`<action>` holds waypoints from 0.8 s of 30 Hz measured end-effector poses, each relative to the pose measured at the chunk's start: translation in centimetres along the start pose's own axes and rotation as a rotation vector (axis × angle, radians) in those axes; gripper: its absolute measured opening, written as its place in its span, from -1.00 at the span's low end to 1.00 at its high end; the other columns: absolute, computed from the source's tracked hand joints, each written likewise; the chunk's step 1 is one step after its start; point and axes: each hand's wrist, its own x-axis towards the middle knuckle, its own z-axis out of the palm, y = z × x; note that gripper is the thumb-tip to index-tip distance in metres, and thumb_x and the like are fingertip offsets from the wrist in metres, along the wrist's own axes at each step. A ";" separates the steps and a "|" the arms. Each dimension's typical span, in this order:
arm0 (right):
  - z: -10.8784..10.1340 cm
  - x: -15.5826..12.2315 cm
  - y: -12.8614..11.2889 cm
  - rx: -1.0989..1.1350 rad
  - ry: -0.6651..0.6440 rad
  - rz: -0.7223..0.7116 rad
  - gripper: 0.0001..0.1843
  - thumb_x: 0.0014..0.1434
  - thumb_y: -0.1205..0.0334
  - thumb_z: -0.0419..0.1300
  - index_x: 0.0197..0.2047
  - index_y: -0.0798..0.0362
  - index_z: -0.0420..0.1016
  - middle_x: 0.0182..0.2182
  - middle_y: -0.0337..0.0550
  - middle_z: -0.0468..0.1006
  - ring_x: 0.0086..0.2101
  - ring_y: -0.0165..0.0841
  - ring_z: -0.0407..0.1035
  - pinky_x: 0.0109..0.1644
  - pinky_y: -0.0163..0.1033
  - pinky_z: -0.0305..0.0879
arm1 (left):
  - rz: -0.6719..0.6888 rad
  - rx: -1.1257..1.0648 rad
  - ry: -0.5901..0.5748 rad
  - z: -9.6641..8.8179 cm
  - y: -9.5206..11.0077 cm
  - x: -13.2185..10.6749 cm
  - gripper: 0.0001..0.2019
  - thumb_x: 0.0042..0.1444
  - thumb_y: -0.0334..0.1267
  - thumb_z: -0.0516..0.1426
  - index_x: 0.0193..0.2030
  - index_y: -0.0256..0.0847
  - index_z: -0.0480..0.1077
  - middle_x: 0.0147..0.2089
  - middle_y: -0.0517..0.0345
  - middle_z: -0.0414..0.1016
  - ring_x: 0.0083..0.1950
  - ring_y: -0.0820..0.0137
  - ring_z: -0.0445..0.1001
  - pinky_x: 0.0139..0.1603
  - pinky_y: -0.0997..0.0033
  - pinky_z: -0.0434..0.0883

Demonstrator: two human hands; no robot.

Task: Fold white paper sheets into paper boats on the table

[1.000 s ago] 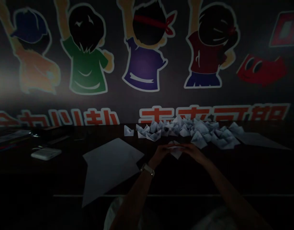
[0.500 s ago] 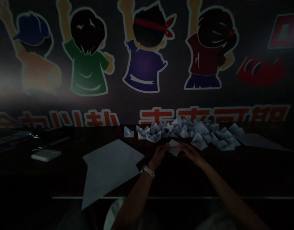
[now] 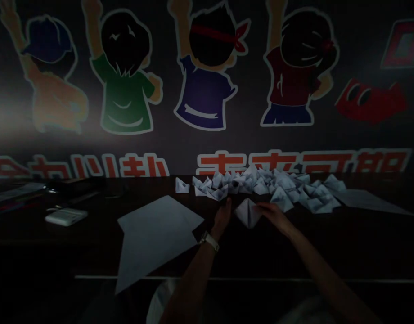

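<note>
Though nearer the right hand (image 3: 274,217), fingers (image 3: 261,208) flat against one side, and apart from the open left hand (image 3: 222,218): a folded paper piece (image 3: 247,213) on the tabletop (image 3: 294,245), tip toward the wall (image 3: 166,139).

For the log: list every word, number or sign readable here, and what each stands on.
Orange-red lettering on the wall, right: seems "未来可期", lower part cut off by the table edge, so unsure.
Orange-red lettering on the wall, left: seems "全力以赴", equally cut off and unsure.
Red sign at top right: too blurred to read.
Paper boats: printed marks, too small to read.
</note>
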 end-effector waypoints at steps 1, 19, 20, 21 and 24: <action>0.0 0.0 0.1 0.060 0.032 0.049 -0.61 -0.16 -0.07 0.28 -0.34 0.04 0.59 -0.41 -0.17 0.60 -0.31 -0.16 0.43 -0.26 -0.16 0.29 | 0.038 -0.020 -0.004 0.0 0.3 -0.2 -0.45 0.18 -0.06 -0.19 -0.48 -0.34 0.50 -0.52 -0.03 0.49 -0.35 0.34 0.49 -0.41 0.47 0.40; -1.4 -0.7 0.2 0.276 -0.264 0.213 -0.70 -0.18 0.10 0.34 -0.34 0.06 0.55 -0.51 -0.24 0.54 -0.57 -0.43 0.36 -0.49 -0.34 0.25 | 0.038 -0.404 -0.420 1.1 -1.1 -0.1 -0.59 -0.15 -0.08 0.25 -0.21 -0.36 0.48 -0.35 0.09 0.49 -0.34 0.36 0.44 -0.27 0.30 0.42; -1.4 -0.7 0.3 0.300 -0.242 0.217 -0.73 -0.20 0.13 0.34 -0.37 0.06 0.55 -0.52 -0.24 0.54 -0.58 -0.44 0.36 -0.50 -0.34 0.25 | 0.028 -0.441 -0.416 1.1 -1.2 0.0 -0.60 -0.15 -0.10 0.25 -0.21 -0.35 0.48 -0.33 0.07 0.50 -0.33 0.34 0.45 -0.26 0.27 0.43; -1.3 -0.6 0.4 0.326 -0.214 0.220 -0.76 -0.21 0.16 0.34 -0.41 0.06 0.54 -0.52 -0.25 0.54 -0.58 -0.44 0.36 -0.49 -0.33 0.27 | 0.025 -0.474 -0.405 1.1 -1.3 0.0 -0.62 -0.15 -0.12 0.25 -0.21 -0.34 0.48 -0.30 0.05 0.51 -0.31 0.32 0.46 -0.25 0.25 0.43; -0.9 -0.4 0.7 0.374 -0.142 0.236 -0.84 -0.24 0.21 0.31 -0.49 0.05 0.53 -0.56 -0.26 0.53 -0.60 -0.43 0.36 -0.50 -0.32 0.29 | 0.049 -0.513 -0.379 1.0 -1.3 0.0 -0.67 -0.14 -0.17 0.22 -0.24 -0.35 0.48 -0.22 -0.02 0.52 -0.25 0.25 0.48 -0.24 0.19 0.44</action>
